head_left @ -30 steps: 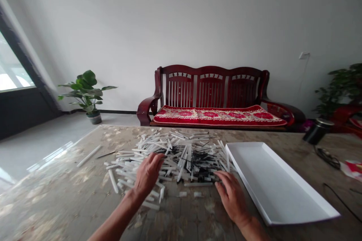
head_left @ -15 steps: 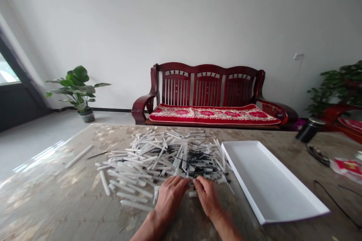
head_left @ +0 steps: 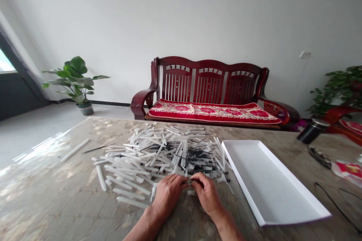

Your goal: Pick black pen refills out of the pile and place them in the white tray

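My left hand (head_left: 169, 192) and my right hand (head_left: 208, 195) meet at the near edge of a heap of slim white pen-like sticks (head_left: 132, 171). Both hands are closed, thumbs and fingertips pinched close together. Something small and greyish sits between the fingertips; its kind is too hidden to tell. Thin black sticks (head_left: 196, 160) lie among the white ones just beyond my hands. A short pale piece (head_left: 191, 192) rests on the table below my fingers.
A shallow white box lid (head_left: 271, 184) lies right of the heap on the patterned tablecloth (head_left: 70, 203). One white stick (head_left: 75, 150) lies apart at left. A black cylinder (head_left: 313, 131), cables (head_left: 319, 158) and a red packet (head_left: 349, 169) are at right. A red wooden bench (head_left: 209, 86) stands behind.
The fingers of my right hand have curled in more, and the fingertips of both hands have come closer around the small piece. The view has shifted slightly; the heap looks the same.
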`<state>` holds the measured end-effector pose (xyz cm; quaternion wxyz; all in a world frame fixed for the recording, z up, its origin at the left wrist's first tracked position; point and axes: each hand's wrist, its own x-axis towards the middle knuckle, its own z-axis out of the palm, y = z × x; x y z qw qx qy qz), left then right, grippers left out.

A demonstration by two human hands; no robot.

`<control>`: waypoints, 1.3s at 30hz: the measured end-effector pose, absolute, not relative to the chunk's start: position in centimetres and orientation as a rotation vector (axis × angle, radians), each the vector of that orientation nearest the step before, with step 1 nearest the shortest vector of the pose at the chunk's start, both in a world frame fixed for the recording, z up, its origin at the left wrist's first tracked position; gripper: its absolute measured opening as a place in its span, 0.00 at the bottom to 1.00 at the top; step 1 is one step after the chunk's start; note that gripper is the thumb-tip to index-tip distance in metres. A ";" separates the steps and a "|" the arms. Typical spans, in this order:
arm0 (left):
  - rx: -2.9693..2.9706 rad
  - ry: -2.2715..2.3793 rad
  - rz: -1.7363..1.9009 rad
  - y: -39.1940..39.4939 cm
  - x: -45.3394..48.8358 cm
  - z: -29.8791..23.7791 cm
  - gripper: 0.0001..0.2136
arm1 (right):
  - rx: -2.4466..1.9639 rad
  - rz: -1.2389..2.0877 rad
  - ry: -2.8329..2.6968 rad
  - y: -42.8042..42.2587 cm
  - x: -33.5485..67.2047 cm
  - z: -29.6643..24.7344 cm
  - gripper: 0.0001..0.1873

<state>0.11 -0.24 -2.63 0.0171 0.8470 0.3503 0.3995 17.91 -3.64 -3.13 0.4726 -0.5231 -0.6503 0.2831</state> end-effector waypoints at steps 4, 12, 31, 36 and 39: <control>2.598 1.130 1.240 -0.2 0.0 -2.8 0.09 | -1.289 0.698 -1.597 -3.9 17.9 -2.7 0.09; 2.622 1.131 1.224 -0.4 0.1 -2.7 0.10 | -1.301 0.588 -1.604 -3.9 17.7 -2.9 0.09; 2.607 1.182 1.220 -0.4 0.3 -3.1 0.11 | -1.332 0.577 -1.545 -4.1 17.7 -2.7 0.09; 2.622 1.164 1.183 -0.5 0.3 -2.9 0.10 | -1.375 0.521 -1.608 -3.9 17.7 -3.0 0.11; 2.604 1.161 1.181 -0.6 0.3 -2.9 0.09 | -1.282 0.533 -1.618 -3.9 17.7 -3.1 0.08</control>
